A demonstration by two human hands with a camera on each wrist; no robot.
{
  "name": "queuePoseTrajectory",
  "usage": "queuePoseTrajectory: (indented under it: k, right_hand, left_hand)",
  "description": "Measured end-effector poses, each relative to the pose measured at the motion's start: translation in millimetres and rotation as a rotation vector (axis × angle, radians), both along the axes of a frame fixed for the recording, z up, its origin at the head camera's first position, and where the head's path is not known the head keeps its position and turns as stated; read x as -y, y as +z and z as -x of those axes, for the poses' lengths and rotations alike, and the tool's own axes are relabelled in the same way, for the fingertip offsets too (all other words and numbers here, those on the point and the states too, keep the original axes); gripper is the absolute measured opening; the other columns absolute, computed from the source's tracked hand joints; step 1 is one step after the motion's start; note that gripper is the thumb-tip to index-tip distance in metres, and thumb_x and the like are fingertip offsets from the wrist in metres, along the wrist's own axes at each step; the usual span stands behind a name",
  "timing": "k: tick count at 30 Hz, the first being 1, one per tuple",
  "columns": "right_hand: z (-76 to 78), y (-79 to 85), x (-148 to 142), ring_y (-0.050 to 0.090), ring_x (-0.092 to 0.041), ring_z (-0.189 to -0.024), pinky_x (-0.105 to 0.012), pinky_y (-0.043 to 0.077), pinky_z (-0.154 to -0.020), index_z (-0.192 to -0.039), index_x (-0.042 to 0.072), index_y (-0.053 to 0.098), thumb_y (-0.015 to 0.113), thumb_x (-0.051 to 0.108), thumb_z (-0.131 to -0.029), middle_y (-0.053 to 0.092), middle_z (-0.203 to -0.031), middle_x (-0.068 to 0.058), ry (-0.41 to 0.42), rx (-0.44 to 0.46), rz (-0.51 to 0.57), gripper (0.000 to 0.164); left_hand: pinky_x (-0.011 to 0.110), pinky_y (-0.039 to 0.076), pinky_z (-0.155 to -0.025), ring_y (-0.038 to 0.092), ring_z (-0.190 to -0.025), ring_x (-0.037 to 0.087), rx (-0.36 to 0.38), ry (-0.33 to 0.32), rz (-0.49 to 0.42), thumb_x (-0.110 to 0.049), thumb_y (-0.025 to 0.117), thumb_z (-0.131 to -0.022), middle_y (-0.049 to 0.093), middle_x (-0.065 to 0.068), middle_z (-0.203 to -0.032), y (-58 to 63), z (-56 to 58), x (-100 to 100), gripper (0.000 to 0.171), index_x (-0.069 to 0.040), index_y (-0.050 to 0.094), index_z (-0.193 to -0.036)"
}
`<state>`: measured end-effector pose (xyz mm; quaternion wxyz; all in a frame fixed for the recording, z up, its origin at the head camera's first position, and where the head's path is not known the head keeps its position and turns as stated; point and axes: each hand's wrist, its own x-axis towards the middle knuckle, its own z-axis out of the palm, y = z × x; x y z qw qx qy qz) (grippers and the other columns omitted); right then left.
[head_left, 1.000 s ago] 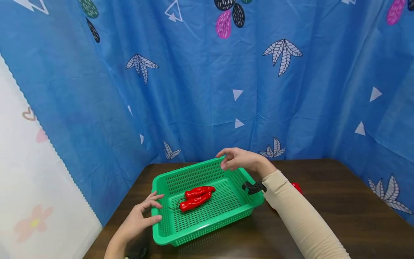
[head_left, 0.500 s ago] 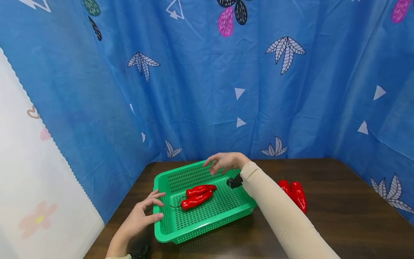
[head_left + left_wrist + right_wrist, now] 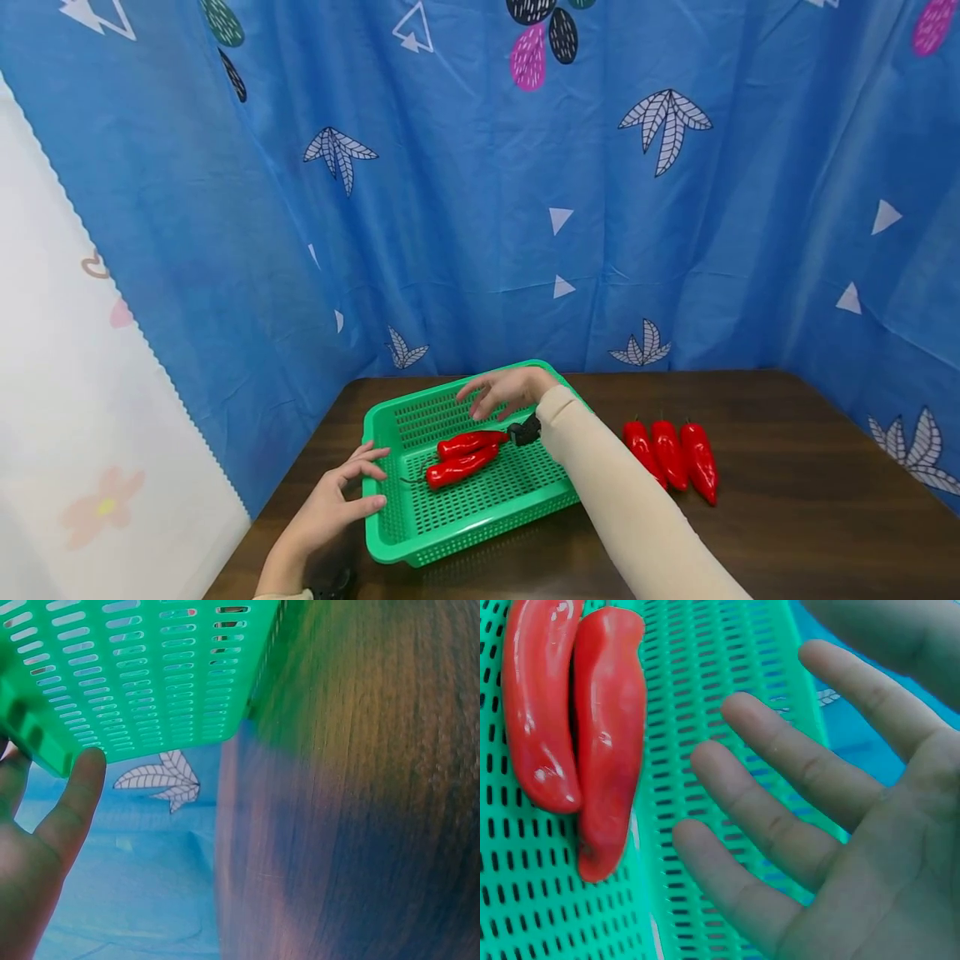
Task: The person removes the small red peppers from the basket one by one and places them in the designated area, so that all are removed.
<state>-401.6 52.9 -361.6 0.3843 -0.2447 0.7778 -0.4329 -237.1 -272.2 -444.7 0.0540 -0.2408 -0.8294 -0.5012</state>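
A green plastic basket [image 3: 480, 525] with slotted walls stands on the table, two red peppers [image 3: 461, 468] lying side by side in it. My left hand [image 3: 326, 504] rests at the basket's left rim, fingers spread and fairly straight. In the left wrist view the thumb [image 3: 81, 791] touches the rim from outside. Above the far part of the basket hovers my right hand [image 3: 506, 390], holding nothing. Its loosely bent fingers [image 3: 765, 817] are spread beside the two peppers in the right wrist view.
Three more red peppers [image 3: 670, 454] lie in a row on the dark wooden table [image 3: 795, 492], right of the basket. A blue patterned curtain [image 3: 465, 208] hangs behind the table. White cloth [image 3: 82, 400] hangs at the left.
My right hand and sleeve have moved left over the basket, bringing the three peppers on the table into sight. The left hand stays at the rim. The view has shifted slightly.
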Motion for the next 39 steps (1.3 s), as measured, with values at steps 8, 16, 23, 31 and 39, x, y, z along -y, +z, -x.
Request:
queuePoseTrajectory:
  k: [8,16,23,31,39]
  right_hand:
    - [3.9,-19.5,10,0.052,-0.026,-0.13,-0.061,0.034,-0.116,-0.143,0.015,0.054,0.072,0.012,-0.089,0.054,-0.145,-0.015,-0.018,-0.056,-0.038,0.057]
    - [3.2,-36.9,10,0.051,-0.028,-0.13,-0.062,0.035,-0.114,-0.138,0.015,0.059,0.074,0.01,-0.087,0.057,-0.14,-0.014,-0.071,-0.066,-0.009,0.054]
    - [5.6,-44.8,13,0.053,-0.027,-0.125,-0.059,0.04,-0.111,-0.134,0.014,0.063,0.074,0.009,-0.086,0.059,-0.138,-0.01,-0.06,-0.062,-0.034,0.05]
    - [6.5,-50.9,13,0.055,-0.025,-0.122,-0.057,0.044,-0.108,-0.131,0.013,0.065,0.072,0.006,-0.087,0.062,-0.132,-0.007,-0.059,-0.065,-0.086,0.044]
    - [4.8,-54.1,13,0.058,-0.021,-0.111,-0.053,0.049,-0.103,-0.121,0.016,0.069,0.07,0.004,-0.088,0.064,-0.121,-0.004,-0.104,-0.074,-0.122,0.035]
  left_hand:
    - [0.083,0.016,-0.105,0.019,-0.135,-0.026,0.023,0.009,-0.005,-0.006,0.07,-0.091,0.047,0.025,-0.15,-0.3,-2.1,-2,0.018,-0.004,0.064,-0.108]
    - [0.084,0.014,-0.104,0.02,-0.134,-0.026,0.04,-0.003,-0.015,-0.005,0.07,-0.091,0.047,0.024,-0.15,-4.2,-1.7,-5,0.017,-0.007,0.065,-0.106]
    - [0.084,0.017,-0.104,0.02,-0.135,-0.025,0.011,-0.007,-0.007,-0.005,0.07,-0.091,0.046,0.029,-0.148,-3.0,-0.6,-1,0.018,-0.004,0.064,-0.108]
    - [0.084,0.017,-0.103,0.02,-0.135,-0.025,0.014,-0.006,-0.004,-0.005,0.07,-0.091,0.047,0.026,-0.149,-1.0,-0.9,-2,0.017,-0.005,0.065,-0.107]
    - [0.084,0.015,-0.103,0.02,-0.135,-0.026,0.017,0.008,-0.003,-0.006,0.071,-0.09,0.049,0.026,-0.147,0.6,-0.4,-2,0.018,-0.004,0.065,-0.107]
